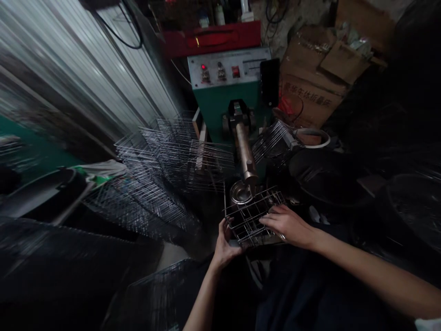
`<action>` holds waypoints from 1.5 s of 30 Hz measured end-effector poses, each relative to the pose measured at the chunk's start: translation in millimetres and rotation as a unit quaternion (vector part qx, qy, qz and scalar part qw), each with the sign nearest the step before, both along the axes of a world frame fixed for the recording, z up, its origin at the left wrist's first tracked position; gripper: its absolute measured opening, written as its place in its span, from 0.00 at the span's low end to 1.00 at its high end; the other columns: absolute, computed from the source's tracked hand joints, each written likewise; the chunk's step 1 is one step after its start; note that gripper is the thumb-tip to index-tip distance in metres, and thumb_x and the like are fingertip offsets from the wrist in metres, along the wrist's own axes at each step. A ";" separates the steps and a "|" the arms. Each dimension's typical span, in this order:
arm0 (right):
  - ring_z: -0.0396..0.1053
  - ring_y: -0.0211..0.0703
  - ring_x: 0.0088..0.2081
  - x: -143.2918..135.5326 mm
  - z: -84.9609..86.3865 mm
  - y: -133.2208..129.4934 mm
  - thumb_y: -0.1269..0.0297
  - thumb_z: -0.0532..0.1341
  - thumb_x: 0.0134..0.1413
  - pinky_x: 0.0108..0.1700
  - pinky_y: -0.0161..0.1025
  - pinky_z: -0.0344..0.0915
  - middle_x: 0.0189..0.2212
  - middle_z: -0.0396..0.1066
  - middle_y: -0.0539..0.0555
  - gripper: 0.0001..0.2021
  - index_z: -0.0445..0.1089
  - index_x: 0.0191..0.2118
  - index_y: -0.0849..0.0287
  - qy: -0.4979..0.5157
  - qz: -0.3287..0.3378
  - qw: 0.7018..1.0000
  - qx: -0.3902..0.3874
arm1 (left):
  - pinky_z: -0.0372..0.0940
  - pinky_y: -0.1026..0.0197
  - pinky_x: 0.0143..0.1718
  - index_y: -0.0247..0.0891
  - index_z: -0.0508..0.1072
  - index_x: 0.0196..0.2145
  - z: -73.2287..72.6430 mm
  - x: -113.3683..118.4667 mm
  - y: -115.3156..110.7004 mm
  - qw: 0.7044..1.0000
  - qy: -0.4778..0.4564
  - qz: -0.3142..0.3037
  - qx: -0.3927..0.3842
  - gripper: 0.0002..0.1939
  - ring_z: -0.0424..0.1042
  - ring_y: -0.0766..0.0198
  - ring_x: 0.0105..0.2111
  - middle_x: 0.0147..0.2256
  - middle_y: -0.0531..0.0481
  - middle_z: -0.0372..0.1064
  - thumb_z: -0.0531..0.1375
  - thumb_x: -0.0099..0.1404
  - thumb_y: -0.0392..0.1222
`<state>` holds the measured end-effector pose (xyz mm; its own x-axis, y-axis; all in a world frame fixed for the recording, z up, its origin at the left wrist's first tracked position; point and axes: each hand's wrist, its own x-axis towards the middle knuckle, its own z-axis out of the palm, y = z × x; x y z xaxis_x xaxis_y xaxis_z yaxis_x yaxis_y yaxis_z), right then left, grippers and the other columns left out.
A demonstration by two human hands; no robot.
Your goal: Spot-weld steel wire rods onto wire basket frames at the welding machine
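Note:
A small wire rack [245, 215] lies before me, under the end of a thick metal arm [245, 154]. My left hand [224, 248] is closed round the rack's near left corner, thumb and fingers on the wires. At the right side, my right hand [288, 226] rests with bent fingers on the rack's wires, and its fingertips are partly hidden. A round shiny metal cup [240, 193] shows at the rack's far side, just left of the arm's tip. Whether the arm touches the rack I cannot tell.
Stacked wire grids [165, 156] stand to the left. Behind is a green machine with a control panel [230, 69] and a phone [269, 82]. Cardboard boxes [306, 87] are at the back right, near a dark round tub [327, 177]. Corrugated sheeting [86, 59] runs along the left.

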<state>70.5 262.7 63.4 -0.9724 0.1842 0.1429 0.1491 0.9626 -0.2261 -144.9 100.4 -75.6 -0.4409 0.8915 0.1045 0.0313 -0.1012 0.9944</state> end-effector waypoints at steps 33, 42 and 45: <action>0.68 0.54 0.53 3.8 10.7 16.6 0.64 0.62 0.64 0.55 0.51 0.57 0.46 0.78 0.58 0.14 0.73 0.54 0.56 -0.035 0.019 0.999 -0.031 | 0.57 0.39 0.64 0.51 0.48 0.63 1.1 3.5 5.3 1.000 0.025 -0.004 -0.019 0.57 0.59 0.43 0.65 0.66 0.38 0.51 0.77 0.44 0.48; 0.69 0.49 0.45 19.5 -0.6 6.0 0.68 0.56 0.66 0.50 0.45 0.60 0.43 0.78 0.58 0.14 0.73 0.53 0.59 0.003 0.041 0.999 0.003 | 0.56 0.40 0.65 0.52 0.49 0.63 1.0 12.7 2.5 0.999 0.035 0.003 -0.016 0.55 0.58 0.44 0.65 0.65 0.40 0.52 0.76 0.45 0.47; 0.69 0.49 0.46 23.0 -3.0 6.5 0.69 0.57 0.65 0.50 0.45 0.61 0.43 0.78 0.57 0.14 0.73 0.53 0.58 0.013 0.029 0.999 -0.015 | 0.57 0.39 0.64 0.52 0.49 0.62 5.1 16.9 1.5 1.000 0.024 -0.006 -0.017 0.54 0.60 0.44 0.64 0.65 0.40 0.52 0.76 0.45 0.46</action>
<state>93.5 269.1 60.3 -0.9777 0.1321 0.1634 0.0870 0.9623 -0.2577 -128.0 101.9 -70.5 -0.4257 0.8999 0.0952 0.0776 -0.0685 0.9946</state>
